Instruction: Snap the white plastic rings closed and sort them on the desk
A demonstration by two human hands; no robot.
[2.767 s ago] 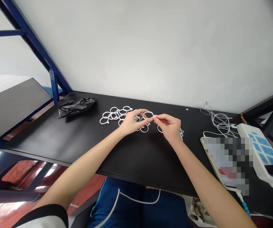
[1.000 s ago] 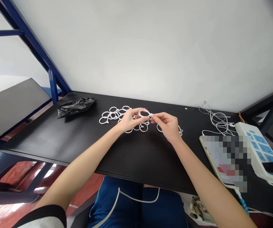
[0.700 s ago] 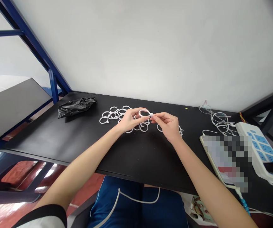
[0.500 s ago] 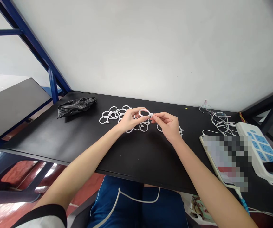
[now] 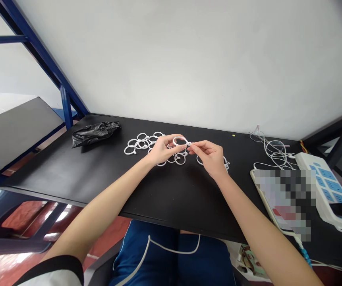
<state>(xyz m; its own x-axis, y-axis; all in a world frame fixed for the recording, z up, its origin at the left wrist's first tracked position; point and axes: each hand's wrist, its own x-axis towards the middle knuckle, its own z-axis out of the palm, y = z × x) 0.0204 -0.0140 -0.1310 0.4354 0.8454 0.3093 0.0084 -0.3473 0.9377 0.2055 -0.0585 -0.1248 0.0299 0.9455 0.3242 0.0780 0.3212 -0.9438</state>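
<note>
Held up between my two hands is a white ring (image 5: 180, 138) with a small knob or joint on its right side. My left hand (image 5: 165, 150) pinches its lower left edge between thumb and fingers. At the joint, the fingertips of my right hand (image 5: 209, 155) are closed on the ring. Loose white rings (image 5: 142, 143) of the same look lie on the black table (image 5: 99, 171) to the left, behind and under my left hand. A few more white rings (image 5: 226, 163) show partly beneath my right hand, which hides the rest of them.
A crumpled black plastic bag (image 5: 95, 134) lies at the back left. On the right are a phone (image 5: 278, 206) with a blurred screen, a white power strip (image 5: 327, 186) and tangled white cables (image 5: 275, 153). A pale wall (image 5: 182, 63) stands behind the table.
Almost nothing differs. Both hands keep the same grip on the white ring, which has shifted only very slightly.
</note>
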